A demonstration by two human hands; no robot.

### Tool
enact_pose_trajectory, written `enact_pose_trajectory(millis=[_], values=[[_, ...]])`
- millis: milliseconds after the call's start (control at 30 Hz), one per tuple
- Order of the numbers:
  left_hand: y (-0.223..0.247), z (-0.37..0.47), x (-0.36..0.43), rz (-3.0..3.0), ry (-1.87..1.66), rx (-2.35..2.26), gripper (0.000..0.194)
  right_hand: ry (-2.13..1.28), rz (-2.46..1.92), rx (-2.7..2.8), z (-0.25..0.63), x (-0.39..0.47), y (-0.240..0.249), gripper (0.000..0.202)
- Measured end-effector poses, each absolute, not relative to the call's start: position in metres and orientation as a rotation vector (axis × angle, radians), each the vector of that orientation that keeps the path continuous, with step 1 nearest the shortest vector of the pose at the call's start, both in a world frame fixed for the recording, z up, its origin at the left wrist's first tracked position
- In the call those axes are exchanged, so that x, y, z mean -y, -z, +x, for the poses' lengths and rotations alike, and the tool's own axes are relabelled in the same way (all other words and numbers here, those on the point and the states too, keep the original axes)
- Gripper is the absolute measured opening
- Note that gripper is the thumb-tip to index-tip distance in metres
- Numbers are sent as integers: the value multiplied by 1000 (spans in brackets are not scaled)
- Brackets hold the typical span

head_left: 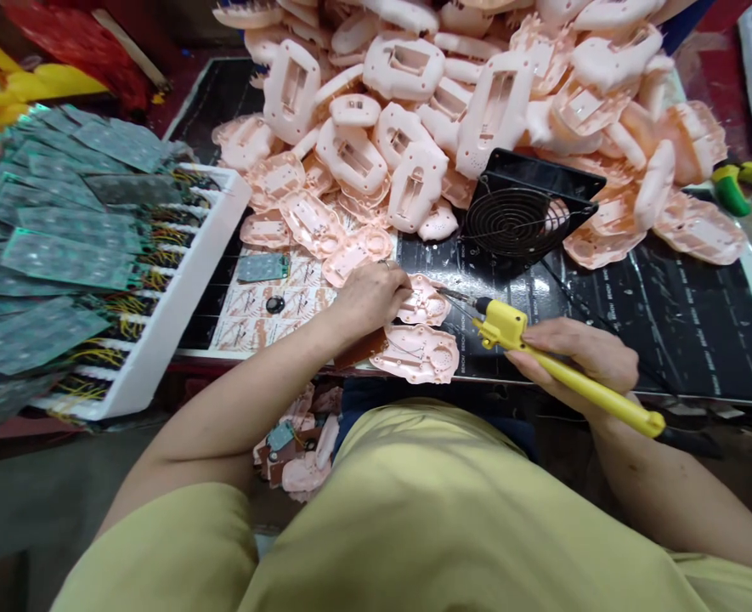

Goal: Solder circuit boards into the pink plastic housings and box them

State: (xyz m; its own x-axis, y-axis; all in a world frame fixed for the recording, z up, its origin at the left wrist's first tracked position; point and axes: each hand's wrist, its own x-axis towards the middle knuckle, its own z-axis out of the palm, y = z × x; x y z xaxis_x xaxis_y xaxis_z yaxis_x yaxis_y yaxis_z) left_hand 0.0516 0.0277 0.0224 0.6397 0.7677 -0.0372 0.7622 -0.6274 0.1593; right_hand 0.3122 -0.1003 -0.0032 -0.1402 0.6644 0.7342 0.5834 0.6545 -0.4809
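- The person's right hand point(596, 353) clasps the yellow soldering iron point(504, 324) — tip near the upper pink shell point(427, 304) on the table point(687, 319).
- The left hand point(372, 297) seems against that shell; its grip can't be told.

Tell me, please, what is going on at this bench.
A person's right hand grips a yellow-handled tool, its tip near the right edge of an open pink shell. The left hand is at that shell's left side; exact contact is unclear. A second shell lies just nearer the body. Beyond sit a black fan and heaped pink shells.
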Motion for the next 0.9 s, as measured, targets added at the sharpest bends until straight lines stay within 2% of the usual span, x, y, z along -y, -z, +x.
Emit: enact_pose_trajectory(millis=[100,233,300,433,600,900], values=[[-19,49,-26,2729,-104,-1232,22,-29,-1152,1809,308,104,1,37],[-16,40,-24,2711,-339,-1167,20,60,-1254,1799,306,109,1,64],[-16,35,-26,2617,-414,-1202,17,59,-1238,1816,307,110,3,68],[-23,32,-30,2450,-255,-1215,10,66,-1139,1883,305,109,4,48],[-30,37,-29,2486,-89,-1189,12,-138,-941,1898,296,105,4,31],[-34,41,-29,2537,65,-1213,14,-141,-862,1965,289,97,1,27]])
